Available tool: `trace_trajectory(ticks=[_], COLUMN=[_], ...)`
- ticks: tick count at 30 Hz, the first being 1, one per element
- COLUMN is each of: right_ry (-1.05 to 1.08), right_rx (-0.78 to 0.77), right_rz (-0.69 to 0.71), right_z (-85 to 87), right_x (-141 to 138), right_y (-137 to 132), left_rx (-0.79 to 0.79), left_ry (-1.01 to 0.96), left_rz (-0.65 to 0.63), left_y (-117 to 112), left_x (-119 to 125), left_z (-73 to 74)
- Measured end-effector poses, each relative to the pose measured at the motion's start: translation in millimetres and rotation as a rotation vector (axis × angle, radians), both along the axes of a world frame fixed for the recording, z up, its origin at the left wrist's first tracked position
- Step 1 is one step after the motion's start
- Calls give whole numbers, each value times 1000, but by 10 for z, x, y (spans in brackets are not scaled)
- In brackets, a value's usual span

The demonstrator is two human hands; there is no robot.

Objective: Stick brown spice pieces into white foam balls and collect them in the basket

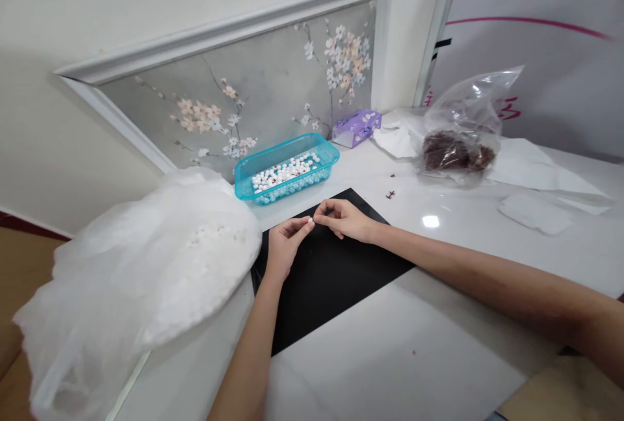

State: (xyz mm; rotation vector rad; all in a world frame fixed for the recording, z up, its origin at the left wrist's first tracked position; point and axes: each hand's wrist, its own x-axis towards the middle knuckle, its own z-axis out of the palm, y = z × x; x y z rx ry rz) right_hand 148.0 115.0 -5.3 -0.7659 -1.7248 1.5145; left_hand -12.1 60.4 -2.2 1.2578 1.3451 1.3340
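- Step in hand, as judged: close fingertip work on one small white bead (311, 220) above the black mat (336, 278).
- Left hand (285, 242): thumb and forefinger pinch the bead at their tips.
- Right hand (348, 218): thumb and forefinger are brought near each other just beside the bead; whether they grip anything is too small to tell.
- Supply: more white beads (283, 175) lie in the blue basket (335, 151), behind the mat. A large translucent bag (131, 271) with white contents stands at the left.
- Other parts: two small brown pieces — one larger than the other — lie on the white table (390, 349) right of the basket. A clear bag (487, 106) of dark brown material (444, 150) stands farther right.
- Next move, as judged: it calls for a steady left pinch and fine right-fingertip alignment — light pressure only, because a round bead may slip.
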Motion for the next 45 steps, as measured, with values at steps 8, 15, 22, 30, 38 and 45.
trace_trajectory(ticks=[8, 15, 22, 30, 38, 45], right_ry=[61, 66, -5, -103, -177, -167], right_rx=[-48, -73, 47, 493, 708, 658], right_rz=[30, 54, 58, -48, -50, -78], right_z=[-13, -1, -11, -53, -47, -57], right_x=[4, 2, 8, -2, 41, 16], right_y=[15, 18, -10, -50, -55, -68], left_rx=[9, 23, -17, -46, -69, -69], left_ry=[-1, -42, -70, -118, -156, -181], left_rz=[15, 4, 20, -9, -35, -16], left_y=[-7, -7, 9, 23, 23, 33], left_x=[20, 13, -32, -52, -67, -53], left_z=[6, 34, 25, 9, 15, 20])
